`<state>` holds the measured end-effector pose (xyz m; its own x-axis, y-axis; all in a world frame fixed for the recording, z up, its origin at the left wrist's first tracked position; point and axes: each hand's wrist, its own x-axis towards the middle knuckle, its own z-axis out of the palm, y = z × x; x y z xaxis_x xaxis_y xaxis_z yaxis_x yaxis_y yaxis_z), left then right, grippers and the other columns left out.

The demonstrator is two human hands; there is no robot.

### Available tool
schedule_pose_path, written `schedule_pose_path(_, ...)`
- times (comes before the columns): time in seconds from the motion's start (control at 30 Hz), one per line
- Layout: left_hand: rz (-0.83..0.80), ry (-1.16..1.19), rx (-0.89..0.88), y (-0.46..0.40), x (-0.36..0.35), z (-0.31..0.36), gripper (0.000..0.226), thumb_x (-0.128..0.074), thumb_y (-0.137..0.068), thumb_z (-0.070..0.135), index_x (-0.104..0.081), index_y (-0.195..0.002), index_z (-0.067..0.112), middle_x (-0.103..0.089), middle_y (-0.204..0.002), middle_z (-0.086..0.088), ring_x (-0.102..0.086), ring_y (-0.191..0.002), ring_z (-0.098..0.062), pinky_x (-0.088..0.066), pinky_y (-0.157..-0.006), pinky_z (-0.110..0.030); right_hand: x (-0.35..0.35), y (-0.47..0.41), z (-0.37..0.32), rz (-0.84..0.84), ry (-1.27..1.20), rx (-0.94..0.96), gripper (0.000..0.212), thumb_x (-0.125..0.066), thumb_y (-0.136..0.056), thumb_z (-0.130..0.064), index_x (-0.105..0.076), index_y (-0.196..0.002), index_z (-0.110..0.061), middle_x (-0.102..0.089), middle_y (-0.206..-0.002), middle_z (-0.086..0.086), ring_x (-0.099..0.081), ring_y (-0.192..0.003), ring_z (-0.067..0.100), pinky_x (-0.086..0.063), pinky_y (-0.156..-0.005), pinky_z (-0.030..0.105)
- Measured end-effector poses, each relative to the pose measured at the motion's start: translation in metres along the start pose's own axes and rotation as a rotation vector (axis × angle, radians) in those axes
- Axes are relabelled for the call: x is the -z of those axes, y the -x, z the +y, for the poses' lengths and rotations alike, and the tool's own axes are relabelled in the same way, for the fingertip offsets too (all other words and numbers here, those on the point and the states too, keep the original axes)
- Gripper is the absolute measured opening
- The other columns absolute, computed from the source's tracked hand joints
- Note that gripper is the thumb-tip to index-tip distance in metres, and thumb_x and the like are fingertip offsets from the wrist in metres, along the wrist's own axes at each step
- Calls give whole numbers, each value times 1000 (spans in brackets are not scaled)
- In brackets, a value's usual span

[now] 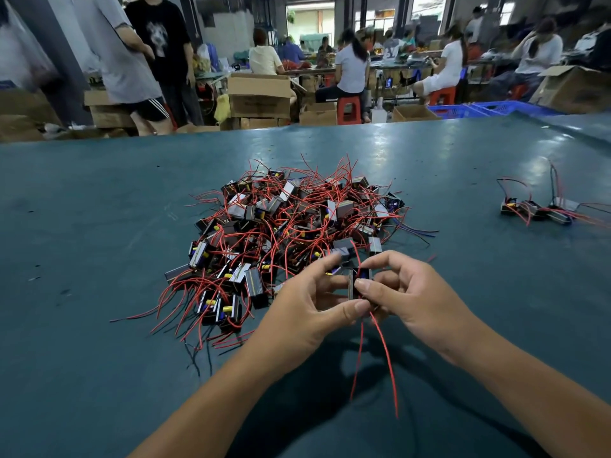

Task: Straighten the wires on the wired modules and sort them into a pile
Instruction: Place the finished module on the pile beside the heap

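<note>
left hand point(305, 305): fingers curled, pinching | right hand point(408, 294): curled, apparently pinching too

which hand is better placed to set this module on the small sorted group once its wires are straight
Right, probably. The sorted group lies on the right, nearer the right hand; both hands hold the module, the left hand beside the big pile.

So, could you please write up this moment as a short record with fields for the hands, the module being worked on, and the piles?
left hand: pinches the held module from the left
right hand: pinches the same module from the right
held module: small black wired module, lifted above the table
its wires: two red wires hanging down toward the person
unsorted heap: tangled wired modules, centre of the green table
sorted group: a few modules lying apart, far right
</note>
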<state>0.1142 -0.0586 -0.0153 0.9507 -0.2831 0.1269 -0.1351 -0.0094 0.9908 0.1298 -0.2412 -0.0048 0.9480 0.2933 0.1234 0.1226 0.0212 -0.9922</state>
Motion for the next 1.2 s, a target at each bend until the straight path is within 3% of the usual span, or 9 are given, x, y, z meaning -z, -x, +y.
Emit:
schedule_pose_path(0.1,5,27,15,1,-1,2,86,-78,-73,19,-36,-149,19,-71,-121,-5,-72,-102,-18,-56,-93,-32,2,0,1,10,16,-3,42,-75,-76,-30,-57,-108,-10,-71,-71,10,-68,-63,23,-56,-59,27)
schedule_pose_path(0.23,31,-48,-15,4,-3,4,63,-80,-80,10,-53,-137,15,-73,-116,-4,-72,-104,-20,-57,-94,-37,4,0,4,1,162,50,35,-79,-78,-44,-57,-101,-29,-74,-74,6,-70,-64,21,-56,-60,30)
schedule_pose_path(0.33,54,-52,-37,4,-5,6,45,-78,-83,5,-62,-121,22,-75,-109,-1,-72,-103,-16,-59,-90,-33,4,2,5,47,336,110,33,-70,-76,-58,-55,-98,-38,-75,-75,0,-68,-64,30,-57,-59,46)
schedule_pose_path(0.37,65,-42,-36,4,-5,6,45,-78,-82,4,-62,-120,23,-76,-108,-1,-72,-102,-16,-59,-89,-33,4,2,5,68,369,126,35,-68,-76,-61,-55,-98,-38,-75,-76,-3,-68,-64,30,-57,-61,46)
schedule_pose_path(0.43,78,-16,-24,3,-5,5,50,-78,-83,3,-59,-126,19,-75,-105,-4,-73,-99,-19,-60,-86,-37,6,2,6,114,452,178,38,-67,-74,-65,-57,-97,-37,-73,-78,-12,-68,-64,15,-54,-61,26)
schedule_pose_path(0.5,61,29,2,3,-5,5,52,-76,-85,4,-56,-133,11,-74,-100,-9,-73,-90,-19,-60,-74,-31,8,1,3,123,520,230,35,-67,-75,-63,-60,-95,-35,-69,-81,-14,-65,-73,4,-46,-64,12)
schedule_pose_path(0.63,6,118,84,4,-6,5,45,-66,-91,-4,-53,-133,4,-64,-79,-5,-64,-69,-13,-53,-62,-23,11,-1,-1,29,445,207,18,-69,-83,-46,-68,-92,-30,-69,-79,-6,-64,-74,15,-53,-66,35)
schedule_pose_path(0.77,1,121,114,2,-7,3,46,-62,-91,-7,-48,-134,2,-62,-69,-1,-57,-55,-16,-47,-57,-20,10,-1,-3,-26,302,182,9,-70,-83,-36,-73,-89,-30,-70,-77,-4,-62,-70,6,-49,-59,20)
schedule_pose_path(1.2,-22,172,118,4,-11,7,49,-60,-91,-11,-44,-136,1,-60,-61,7,-55,-52,-9,-49,-54,-19,9,-1,-4,27,131,97,6,-71,-82,-21,-73,-76,-20,-64,-66,-5,-51,-59,11,-46,-53,22)
